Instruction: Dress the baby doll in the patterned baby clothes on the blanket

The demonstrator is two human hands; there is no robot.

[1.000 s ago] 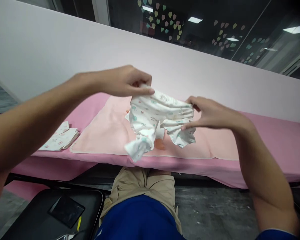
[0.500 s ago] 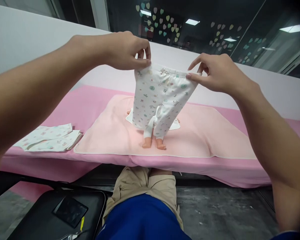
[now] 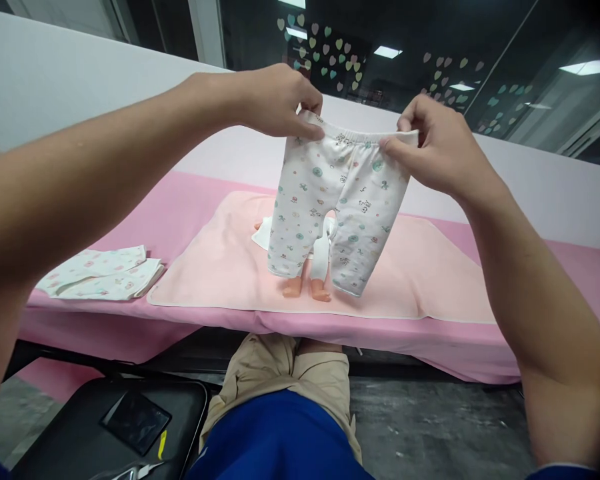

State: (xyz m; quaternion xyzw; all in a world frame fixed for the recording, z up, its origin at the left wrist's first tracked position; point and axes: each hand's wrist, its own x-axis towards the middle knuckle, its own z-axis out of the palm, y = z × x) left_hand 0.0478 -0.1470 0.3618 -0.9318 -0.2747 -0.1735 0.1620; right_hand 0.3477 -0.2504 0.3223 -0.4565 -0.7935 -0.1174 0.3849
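Observation:
Between my hands hangs a pair of white baby pants (image 3: pixel 340 187) with small printed figures, its elastic waistband up and its legs hanging down. My left hand (image 3: pixel 285 103) is closed on one end of the waistband. Pinching the other end is my right hand (image 3: pixel 433 147). Behind the pants a doll lies on its back on a peach blanket (image 3: pixel 220 267). The pants hide most of the doll; its feet (image 3: pixel 320 291) and part of a white cloth (image 3: pixel 263 233) show around them.
Folded printed baby clothes (image 3: pixel 105 272) lie at the left on the pink bed cover (image 3: pixel 150 200). A white wall and dark window stand behind. Below left, a black chair (image 3: pixel 70 427) holds a dark phone-like device (image 3: pixel 137 421) and a metal tool (image 3: pixel 135 472).
Both hands have moved slightly right with the pants. The pants now face me more squarely, with their legs spread apart and hanging lower. My right fingers have closed further over the waistband.

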